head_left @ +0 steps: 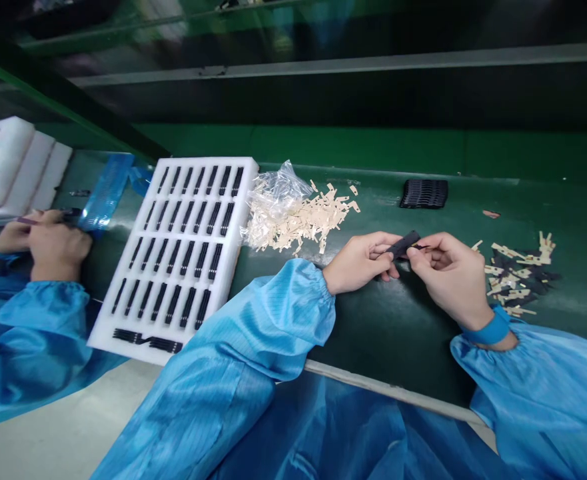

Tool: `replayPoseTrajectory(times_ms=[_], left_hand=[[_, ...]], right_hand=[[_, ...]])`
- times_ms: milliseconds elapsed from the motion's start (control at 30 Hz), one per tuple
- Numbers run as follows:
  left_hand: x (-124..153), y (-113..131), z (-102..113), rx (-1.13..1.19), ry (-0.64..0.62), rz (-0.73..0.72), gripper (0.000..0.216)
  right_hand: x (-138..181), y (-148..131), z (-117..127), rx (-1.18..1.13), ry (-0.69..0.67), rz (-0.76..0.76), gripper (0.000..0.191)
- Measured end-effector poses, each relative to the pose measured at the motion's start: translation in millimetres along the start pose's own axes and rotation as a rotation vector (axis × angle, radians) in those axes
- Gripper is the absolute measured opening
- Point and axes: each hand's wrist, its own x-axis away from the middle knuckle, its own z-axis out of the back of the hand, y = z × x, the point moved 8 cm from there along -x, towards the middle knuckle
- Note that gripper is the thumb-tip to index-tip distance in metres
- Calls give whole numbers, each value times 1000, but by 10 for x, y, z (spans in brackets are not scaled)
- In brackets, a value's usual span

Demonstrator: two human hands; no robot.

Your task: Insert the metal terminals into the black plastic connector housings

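left hand [360, 265] pinching black strip [404, 244], right of foam tray [123, 320] | right hand [452, 275] fingertips closed on its other end | looks light, stiff; hold by ends

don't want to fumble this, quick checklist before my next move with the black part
1. Black part held in left hand: ok.
2. Right hand fingertips pinch its end: ok.
3. Free slot in white foam tray: cannot tell.
4. Beige pieces heaped beside the tray, apart from both hands: ok.
5. Co-worker's hands left of the tray, apart from yours: ok.
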Motion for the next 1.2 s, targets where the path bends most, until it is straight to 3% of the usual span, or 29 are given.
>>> replayPoseTrajectory(times_ms=[1200], left_hand=[[5,12,-10,-13,20,0,36]], right_hand=[[11,49,4,92,3,77,15]])
